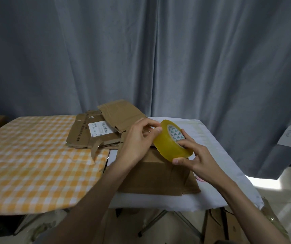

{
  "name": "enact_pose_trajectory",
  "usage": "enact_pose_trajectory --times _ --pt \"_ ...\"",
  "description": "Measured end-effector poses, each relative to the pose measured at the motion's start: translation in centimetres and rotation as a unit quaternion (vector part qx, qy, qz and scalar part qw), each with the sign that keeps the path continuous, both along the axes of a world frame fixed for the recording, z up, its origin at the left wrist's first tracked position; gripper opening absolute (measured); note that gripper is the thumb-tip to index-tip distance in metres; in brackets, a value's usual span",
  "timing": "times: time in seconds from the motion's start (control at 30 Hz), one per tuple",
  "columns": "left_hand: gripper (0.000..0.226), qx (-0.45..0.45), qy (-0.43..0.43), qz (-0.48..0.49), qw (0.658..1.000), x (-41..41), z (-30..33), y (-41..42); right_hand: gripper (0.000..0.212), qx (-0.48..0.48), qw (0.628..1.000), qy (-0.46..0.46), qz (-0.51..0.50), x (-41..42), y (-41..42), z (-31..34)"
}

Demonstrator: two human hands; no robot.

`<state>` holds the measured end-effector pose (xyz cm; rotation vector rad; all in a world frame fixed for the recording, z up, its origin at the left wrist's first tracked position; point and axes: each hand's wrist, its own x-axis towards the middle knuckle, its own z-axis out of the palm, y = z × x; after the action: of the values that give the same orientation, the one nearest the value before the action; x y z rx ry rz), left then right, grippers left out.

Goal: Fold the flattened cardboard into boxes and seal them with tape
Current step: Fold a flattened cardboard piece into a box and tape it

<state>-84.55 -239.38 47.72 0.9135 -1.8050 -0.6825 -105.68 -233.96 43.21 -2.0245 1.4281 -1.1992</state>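
"Where was the tape just then?"

"Up in both my hands, over the box (158, 175) I'd folded. My right hand (196, 162) had the tape roll (172, 142) gripped, thumb under its lower edge and fingers curled onto the printed core. My left hand (137, 141) pinched at the roll's upper rim, thumb and fingertips closed on it, feeling for the loose end, I think. I couldn't make out a lifted tab."

"How did you reckon it would handle?"

"Light, I judged, and stiff enough round the core that a one-handed grip would do. The outer face looked smooth and glossy, so likely slippery; better to hold it by the edges and the core than by the slick band. The free end would be thin and clingy, probably apt to stick back down or fold on itself, so I'd pinch it near a corner and pull straight."

"What did it look like?"

"A fat roll of clear yellowish tape, amber where the layers stacked, with a white core printed in small green triangles."

"And the box?"

"Plain brown cardboard, sitting on the white cloth (217, 150) just below my hands, its top flaps down as far as I could see, though my hands hid the seam. It looked light and a bit soft at the creases, so I'd have pressed gently. More flattened cardboard (95, 132) lay behind it, one sheet with a white label (100, 128), partly on the orange checked cloth (26, 155)."
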Motion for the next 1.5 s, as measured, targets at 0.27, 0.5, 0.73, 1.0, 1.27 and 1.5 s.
enact_pose_trajectory --times 0.27,0.5,0.73,1.0,1.27,1.5 --pt "0.004 0.003 -0.137 -0.024 0.990 1.4 3.5 -2.4 0.048 -0.010 0.999 0.033 0.014 0.3 0.2 0.4" --pt "0.011 0.003 -0.194 -0.044 0.980 1.4 4.5 -3.1 0.042 -0.014 0.998 0.052 0.021 0.7 0.4 0.9" --pt "0.015 -0.013 -0.221 -0.062 0.973 0.9 4.3 -3.0 0.043 -0.008 0.998 0.050 0.035 0.5 0.3 0.9" --pt "0.020 -0.074 -0.201 -0.080 0.974 0.9 2.8 -2.7 0.041 -0.001 0.999 0.037 0.035 0.3 0.4 1.2" --pt "0.015 -0.048 -0.068 -0.098 0.992 1.8 1.3 -2.7 0.045 0.024 0.999 0.005 0.024 -0.2 0.1 0.9" --pt "0.012 -0.044 -0.006 -0.044 0.998 1.6 0.8 -2.7 0.047 0.041 0.999 0.005 0.025 -0.2 -0.4 0.9"
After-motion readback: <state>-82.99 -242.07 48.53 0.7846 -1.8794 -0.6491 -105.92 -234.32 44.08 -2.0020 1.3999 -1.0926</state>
